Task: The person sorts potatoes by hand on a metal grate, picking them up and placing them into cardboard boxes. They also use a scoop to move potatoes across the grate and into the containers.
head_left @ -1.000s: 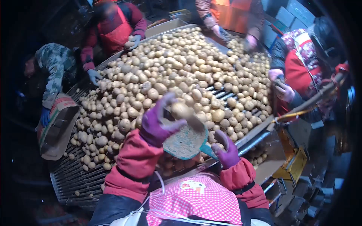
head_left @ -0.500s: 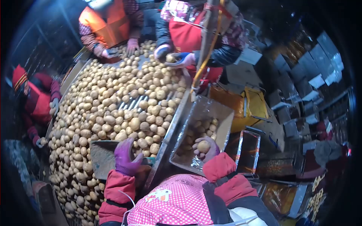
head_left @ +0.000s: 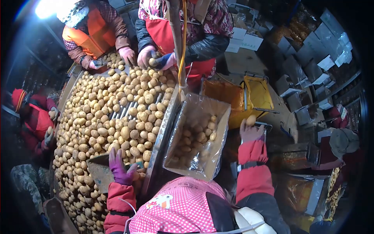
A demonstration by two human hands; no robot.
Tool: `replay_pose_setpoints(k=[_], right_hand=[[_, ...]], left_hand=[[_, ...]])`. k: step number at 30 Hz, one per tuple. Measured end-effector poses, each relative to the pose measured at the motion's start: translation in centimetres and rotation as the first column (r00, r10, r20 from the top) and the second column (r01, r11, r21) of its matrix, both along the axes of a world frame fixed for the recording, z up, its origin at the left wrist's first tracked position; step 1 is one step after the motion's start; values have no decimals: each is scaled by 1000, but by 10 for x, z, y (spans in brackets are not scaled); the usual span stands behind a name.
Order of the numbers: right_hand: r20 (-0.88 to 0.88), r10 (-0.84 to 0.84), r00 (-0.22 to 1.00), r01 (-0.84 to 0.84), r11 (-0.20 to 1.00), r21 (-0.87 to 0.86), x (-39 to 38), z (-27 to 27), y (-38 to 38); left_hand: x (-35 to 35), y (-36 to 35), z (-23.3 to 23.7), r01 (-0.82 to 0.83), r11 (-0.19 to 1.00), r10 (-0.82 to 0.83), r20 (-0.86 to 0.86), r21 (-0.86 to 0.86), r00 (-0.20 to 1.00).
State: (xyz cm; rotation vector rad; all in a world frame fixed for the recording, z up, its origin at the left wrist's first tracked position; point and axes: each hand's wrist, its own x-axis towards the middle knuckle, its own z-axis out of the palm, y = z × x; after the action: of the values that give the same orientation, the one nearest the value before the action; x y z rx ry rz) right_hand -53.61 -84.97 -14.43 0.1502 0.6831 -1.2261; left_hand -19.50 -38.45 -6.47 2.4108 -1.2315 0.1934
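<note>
A potato [head_left: 251, 120] is sitting at the fingertips of the right hand [head_left: 251, 133], beyond the right side of the lined box [head_left: 208, 107]. The fingers are curling closed around its lower part, presumably to secure it; its top is showing.

The left hand [head_left: 121, 167] is standing open beside the scoop [head_left: 99, 171], fingers raised and thumb apart. It is not visibly gripping anything; whether it is touching the scoop cannot be told. The heap [head_left: 93, 128] is apparently supporting the scoop.

The metal rail [head_left: 164, 130] is bordering the slatted table [head_left: 128, 111], probably retaining the heap. Just outside the rail, plastic [head_left: 193, 163] is lining the box, likely protecting its walls. Near the right hand, a yellow container [head_left: 259, 93] is hanging in a frame [head_left: 245, 95], probably keeping its mouth spread. Across the heap, co-workers [head_left: 93, 39] are handling potatoes.
</note>
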Motion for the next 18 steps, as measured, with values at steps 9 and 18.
replay_pose_setpoints(k=[9, 18], right_hand=[[-248, 491, 835, -534, 832, -149, 93, 13, 39], [-368, 925, -93, -918, -223, -329, 181, 1, 221]], left_hand=[[-38, 34, -1, -135, 988, 125, -128, -73, 984], [-61, 77, -23, -246, 891, 275, -24, 381, 961]])
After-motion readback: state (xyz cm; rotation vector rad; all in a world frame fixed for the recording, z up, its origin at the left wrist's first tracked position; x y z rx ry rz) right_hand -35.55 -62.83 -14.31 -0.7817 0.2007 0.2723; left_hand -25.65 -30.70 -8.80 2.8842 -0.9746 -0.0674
